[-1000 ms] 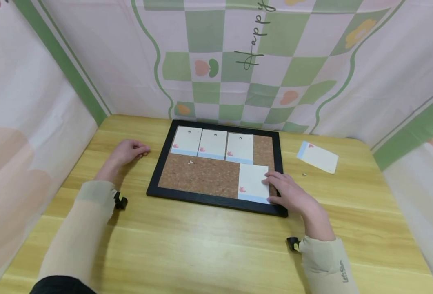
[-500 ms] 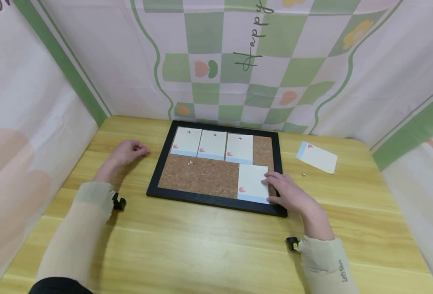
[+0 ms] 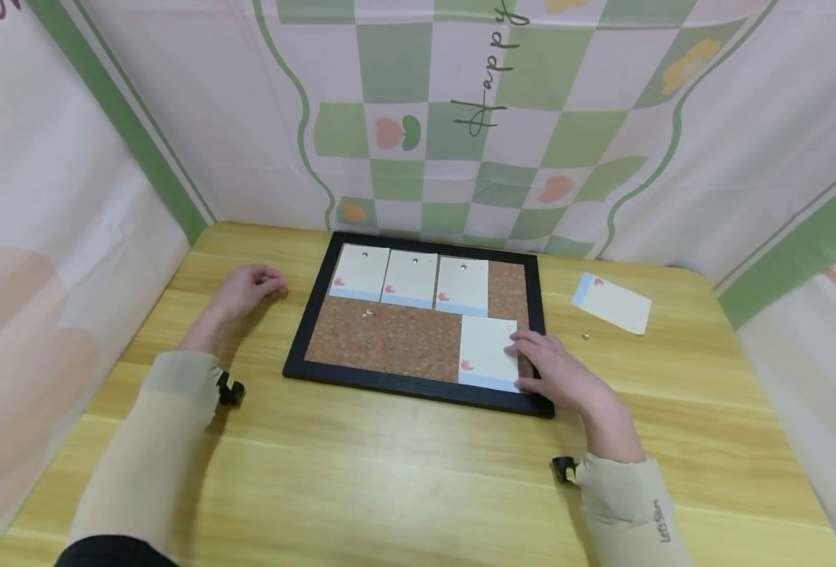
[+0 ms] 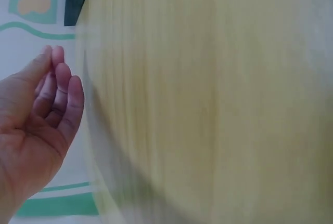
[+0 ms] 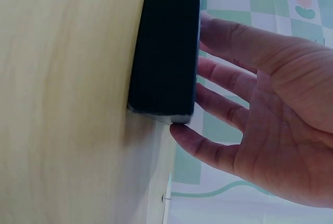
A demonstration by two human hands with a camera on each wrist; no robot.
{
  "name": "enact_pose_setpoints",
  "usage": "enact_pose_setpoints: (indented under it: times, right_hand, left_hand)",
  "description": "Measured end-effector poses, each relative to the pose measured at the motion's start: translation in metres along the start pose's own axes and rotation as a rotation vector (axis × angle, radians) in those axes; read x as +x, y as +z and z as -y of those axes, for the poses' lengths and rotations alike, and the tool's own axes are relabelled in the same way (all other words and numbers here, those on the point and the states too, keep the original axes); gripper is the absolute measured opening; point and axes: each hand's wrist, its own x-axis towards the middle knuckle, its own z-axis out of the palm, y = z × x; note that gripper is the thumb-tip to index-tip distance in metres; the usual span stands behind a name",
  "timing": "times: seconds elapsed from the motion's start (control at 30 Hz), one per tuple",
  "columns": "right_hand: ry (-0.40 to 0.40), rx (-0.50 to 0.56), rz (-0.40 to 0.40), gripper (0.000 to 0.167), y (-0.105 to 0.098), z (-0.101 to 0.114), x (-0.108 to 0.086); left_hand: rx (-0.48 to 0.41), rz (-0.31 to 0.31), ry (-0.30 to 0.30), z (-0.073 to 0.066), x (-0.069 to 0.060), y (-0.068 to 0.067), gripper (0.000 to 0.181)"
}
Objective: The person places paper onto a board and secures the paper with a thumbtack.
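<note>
- The lower card point(image 3: 487, 350) is found lying flat at the board's front right, below the row; no change in its place is seen against the earlier frames, and no pin can be made out on it.
- Its right edge is touched by the right hand point(image 3: 558, 370): the fingers are spread and gently bent, nothing is wrapped or pinched, and the same pose is shown as half a second ago.
- By this stillness, the work is judged to be at a pause, with the card's position being kept rather than altered.
- On the board point(image 3: 389, 340), three pinned cards point(image 3: 409, 283) are lined up along the back, each fastened near its top; a few loose pins point(image 3: 369, 313) are left on the bare cork. All of these are unmoved.
- Off the board to the right, a spare card point(image 3: 612, 304) and a single pin point(image 3: 586, 337) are left on the table point(image 3: 389, 480), also unchanged.
- The only difference is noticed at the left hand point(image 3: 239, 291), shifted very slightly away from the board. Its fingers are loosely curled, with the thumb brought to the index tip; nothing is seen between them.
</note>
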Motion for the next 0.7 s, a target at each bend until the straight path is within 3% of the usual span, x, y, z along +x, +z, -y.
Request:
enact_pose_setpoints:
  times: [0.13,0.23,0.7]
  right_hand:
    - [0.0,0.001,0.002,0.045,0.0,0.0,0.0]
    - [0.0,0.003,0.001,0.045,0.0,-0.001,0.0]
    - [0.001,0.007,0.002,0.046,0.0,-0.001,0.0]
  left_hand:
    - [0.005,-0.06,0.018,-0.007,0.002,0.002,0.032]
    - [0.01,-0.066,0.04,-0.017,0.005,0.004,0.03]
    - [0.051,0.054,0.203,-0.073,0.008,0.029,0.025]
